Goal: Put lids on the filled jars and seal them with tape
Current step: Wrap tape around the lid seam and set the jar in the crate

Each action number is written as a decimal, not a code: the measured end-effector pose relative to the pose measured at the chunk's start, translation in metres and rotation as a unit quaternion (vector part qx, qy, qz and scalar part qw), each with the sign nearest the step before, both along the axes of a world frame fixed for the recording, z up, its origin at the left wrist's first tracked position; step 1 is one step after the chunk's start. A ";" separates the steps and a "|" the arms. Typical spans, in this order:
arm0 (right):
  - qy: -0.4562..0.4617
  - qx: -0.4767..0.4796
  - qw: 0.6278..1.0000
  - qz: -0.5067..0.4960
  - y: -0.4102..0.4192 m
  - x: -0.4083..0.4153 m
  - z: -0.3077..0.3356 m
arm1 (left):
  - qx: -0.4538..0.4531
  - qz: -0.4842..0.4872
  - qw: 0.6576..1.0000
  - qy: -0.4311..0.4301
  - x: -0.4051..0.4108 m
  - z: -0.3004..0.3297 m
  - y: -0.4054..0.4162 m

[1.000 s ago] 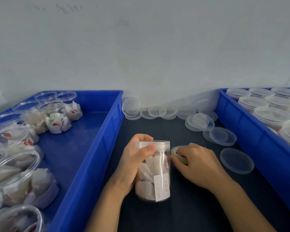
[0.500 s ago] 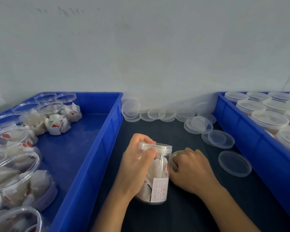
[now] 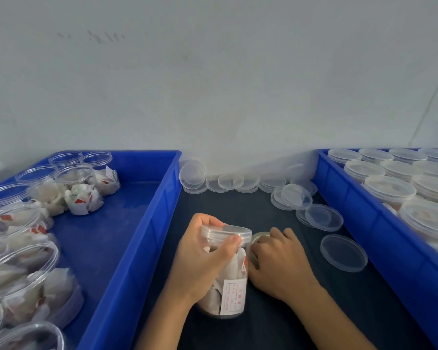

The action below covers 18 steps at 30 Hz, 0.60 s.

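A clear plastic jar (image 3: 232, 291), filled with white wrapped packets and bearing a white label, stands on the dark table between the two blue trays. A clear lid (image 3: 229, 233) sits on its top. My left hand (image 3: 200, 258) grips the jar near the lid, thumb across the rim. My right hand (image 3: 278, 263) holds a roll of clear tape (image 3: 259, 236) against the jar's right side, just below the lid. Most of the roll is hidden by my fingers.
A blue tray (image 3: 137, 248) on the left holds several open filled jars (image 3: 31, 279). A blue tray (image 3: 364, 218) on the right holds several lidded jars (image 3: 390, 188). Loose clear lids (image 3: 343, 252) lie along the wall and to the right of my hands.
My left hand has turned the jar, so the label has swung toward the front right. My right hand with the tape stays pressed at the jar's side.
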State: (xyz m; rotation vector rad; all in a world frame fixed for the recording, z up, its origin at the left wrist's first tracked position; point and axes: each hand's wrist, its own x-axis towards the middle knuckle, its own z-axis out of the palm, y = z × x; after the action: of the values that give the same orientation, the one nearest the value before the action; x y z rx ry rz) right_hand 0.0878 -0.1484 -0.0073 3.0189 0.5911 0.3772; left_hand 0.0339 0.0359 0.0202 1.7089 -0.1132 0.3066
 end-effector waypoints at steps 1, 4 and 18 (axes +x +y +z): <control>-0.001 -0.021 1.000 -0.002 0.002 -0.002 0.003 | 0.001 0.005 1.000 -0.004 0.000 0.000 0.001; -0.012 -0.044 0.999 -0.016 0.007 -0.005 0.017 | -0.011 0.012 1.000 -0.011 0.000 0.001 0.001; 0.128 0.449 0.883 0.050 0.010 -0.047 0.070 | -0.012 -0.019 0.999 -0.041 -0.007 0.001 -0.005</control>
State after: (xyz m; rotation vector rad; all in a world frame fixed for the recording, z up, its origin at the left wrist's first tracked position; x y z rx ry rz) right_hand 0.0406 -0.1386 0.0624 3.9906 0.7509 0.3168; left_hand 0.0267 0.0310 0.0211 1.6680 -0.2009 0.3499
